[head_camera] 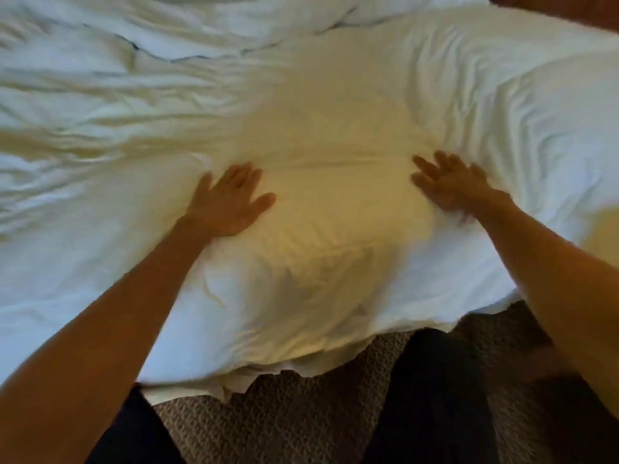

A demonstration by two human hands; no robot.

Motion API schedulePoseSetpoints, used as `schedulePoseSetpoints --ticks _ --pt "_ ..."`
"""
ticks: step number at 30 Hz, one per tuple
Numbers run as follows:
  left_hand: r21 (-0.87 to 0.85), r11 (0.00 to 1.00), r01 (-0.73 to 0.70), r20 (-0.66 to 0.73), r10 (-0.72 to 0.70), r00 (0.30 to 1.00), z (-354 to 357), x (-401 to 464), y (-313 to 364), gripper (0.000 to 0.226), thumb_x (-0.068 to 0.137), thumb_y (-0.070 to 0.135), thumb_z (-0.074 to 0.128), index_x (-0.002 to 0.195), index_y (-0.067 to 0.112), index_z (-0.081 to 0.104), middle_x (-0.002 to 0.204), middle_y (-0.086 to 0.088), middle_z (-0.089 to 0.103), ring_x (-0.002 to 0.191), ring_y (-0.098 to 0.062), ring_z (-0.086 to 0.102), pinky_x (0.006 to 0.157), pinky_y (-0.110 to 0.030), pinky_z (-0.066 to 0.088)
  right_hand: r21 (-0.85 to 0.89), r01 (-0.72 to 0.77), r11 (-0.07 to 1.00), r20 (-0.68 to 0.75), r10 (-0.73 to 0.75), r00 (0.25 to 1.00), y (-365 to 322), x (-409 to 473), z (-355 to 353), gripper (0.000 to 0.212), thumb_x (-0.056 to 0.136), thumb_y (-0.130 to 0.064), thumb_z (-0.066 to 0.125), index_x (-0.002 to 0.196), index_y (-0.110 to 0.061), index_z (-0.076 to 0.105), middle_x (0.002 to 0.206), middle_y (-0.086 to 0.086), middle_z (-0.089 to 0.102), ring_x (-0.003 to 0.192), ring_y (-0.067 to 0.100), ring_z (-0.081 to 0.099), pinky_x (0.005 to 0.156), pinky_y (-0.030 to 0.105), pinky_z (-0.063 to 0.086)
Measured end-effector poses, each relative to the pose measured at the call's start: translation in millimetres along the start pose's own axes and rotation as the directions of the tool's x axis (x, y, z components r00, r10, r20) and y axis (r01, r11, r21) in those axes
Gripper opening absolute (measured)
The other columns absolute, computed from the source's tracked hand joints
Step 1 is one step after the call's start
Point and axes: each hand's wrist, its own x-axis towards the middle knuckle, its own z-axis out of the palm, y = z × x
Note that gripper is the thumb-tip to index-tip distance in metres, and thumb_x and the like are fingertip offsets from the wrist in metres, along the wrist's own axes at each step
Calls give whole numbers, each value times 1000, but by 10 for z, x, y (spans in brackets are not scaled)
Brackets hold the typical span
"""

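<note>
Person's got both hands flat on the white duvet (318,262), which fills the frame from 9 round through 12 to 3 o'clock. Left hand (231,202) sits at 9 o'clock of the right hand (449,185), well apart. Both grips are wide, fingers spread, pressing, holding nothing. The duvet's long creases run 9 to 3. Its near edge hangs over the carpet (301,413) at 6.
</note>
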Motion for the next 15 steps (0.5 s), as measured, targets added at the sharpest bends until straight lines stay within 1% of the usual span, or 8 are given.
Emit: schedulePoseSetpoints --ticks 2,4,6,8,9,10,12,15 --pt "17 967 255 4 -255 967 -85 10 -516 73 97 65 15 157 24 6 164 9 -4 150 -10 -3 119 -54 -4 15 -132 991 33 131 991 34 158 -214 66 97 -66 22 155 -37 13 165 5 4 151 30 4 118 58 5" --pt "-45 946 322 -21 -323 946 -164 45 -510 67 101 56 18 157 21 8 164 6 -2 151 -15 -4 117 -60 -3 104 -83 991 -60 90 994 -427 155 -310 63 100 -58 26 155 -29 15 164 8 5 151 31 5 118 60 6" --pt "-92 979 181 -65 -187 980 -126 33 -37 59 104 48 21 157 26 7 164 8 -1 151 -14 -2 117 -59 1 153 171 973 -118 -154 981 -1239 -29 -245 61 101 -54 26 156 -31 12 165 5 3 151 27 4 119 57 8" --pt "-53 998 22 -84 -27 996 52 -57 260 56 103 49 18 155 35 4 164 11 -1 150 -9 1 119 -53 3 104 402 910 -17 -402 915 -1760 -302 -13 64 97 -64 14 155 -37 11 165 1 4 151 23 6 119 52 8" --pt "-13 999 29 -96 -30 995 69 -142 194 57 101 53 14 155 38 4 164 12 0 150 -8 3 119 -51 3 50 448 893 16 -449 893 -1732 -376 48 73 91 -72 2 155 -39 10 165 0 5 151 22 7 119 50 8" --pt "-1 996 95 -105 -94 990 35 -189 -30 61 97 59 9 154 40 7 164 12 3 150 -9 5 119 -51 2 14 429 903 -11 -429 903 -1502 -310 45 83 83 -77 -8 155 -40 10 165 -1 6 151 22 8 119 49 9" --pt "-35 965 261 -137 -263 955 -94 -236 -731 68 93 65 8 154 35 16 164 7 10 150 -14 7 117 -54 -4 -17 221 975 -63 -222 973 -770 -59 -16 77 88 -75 -1 155 -39 8 165 -3 4 151 22 8 119 47 10" --pt "-118 771 625 -15 -631 776 -93 -218 -1607 85 84 77 14 154 29 20 163 -1 12 150 -22 5 115 -64 -2 -19 -159 987 -3 159 987 139 191 -194 67 99 -61 14 157 -28 7 165 2 0 151 24 4 120 48 11"
